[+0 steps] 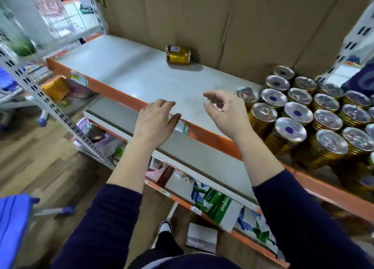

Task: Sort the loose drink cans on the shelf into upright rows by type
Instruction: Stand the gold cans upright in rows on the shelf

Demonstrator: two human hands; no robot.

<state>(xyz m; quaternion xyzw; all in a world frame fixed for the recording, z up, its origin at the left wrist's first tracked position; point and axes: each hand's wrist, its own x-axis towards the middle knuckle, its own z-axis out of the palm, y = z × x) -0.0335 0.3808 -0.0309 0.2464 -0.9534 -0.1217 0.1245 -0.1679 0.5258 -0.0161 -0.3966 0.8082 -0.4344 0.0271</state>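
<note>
One gold can [178, 55] lies on its side at the back of the grey shelf [125, 70], against the cardboard wall. Several gold cans with silver lids [299, 114] stand upright in rows at the right of the shelf. My left hand [155, 118] hovers over the shelf's orange front edge, fingers spread and holding nothing. My right hand [224, 108] floats just left of the upright cans, fingers loosely curled and apart, with nothing in it. The lying can is well beyond both hands.
Brown cardboard [202, 15] backs the shelf. White slotted uprights [40, 94] stand at the left. A lower shelf [202, 167] holds green and white packets [218, 204]. A blue cart [14, 228] stands on the wooden floor at the left.
</note>
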